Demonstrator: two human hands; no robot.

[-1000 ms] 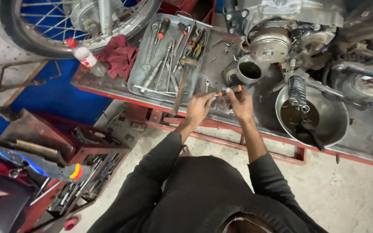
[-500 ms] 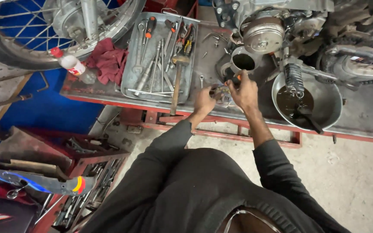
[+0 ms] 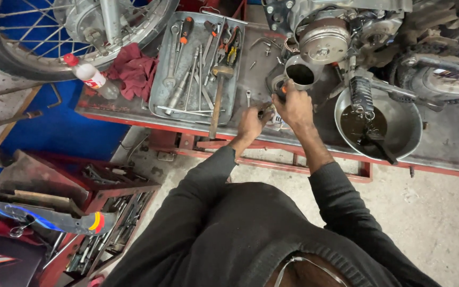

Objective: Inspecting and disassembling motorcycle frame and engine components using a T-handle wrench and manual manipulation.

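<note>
My left hand [image 3: 252, 122] and my right hand [image 3: 293, 106] meet over a small metal part [image 3: 270, 111] on the grey lift table [image 3: 452, 143], near its front edge. The right hand grips an orange-handled tool [image 3: 282, 91] pointing down at that part. The left hand's fingers pinch the part from the left. A dark metal cup [image 3: 299, 74] stands just behind the right hand, below the motorcycle engine [image 3: 325, 37]. What lies under my fingers is hidden.
A grey tool tray [image 3: 160, 95] with several wrenches, screwdrivers and a hammer [image 3: 219, 95] lies to the left. Right of my hands a round pan of dark oil [image 3: 399, 127] sits. A red rag [image 3: 134, 69], a plastic bottle [image 3: 88, 74], a wheel [image 3: 6, 58] and a red toolbox [image 3: 107, 186] surround.
The view has shifted so the table appears lower and closer. Both hands stay together on the small part, with the right hand now pressing the orange-handled tool down onto it.
</note>
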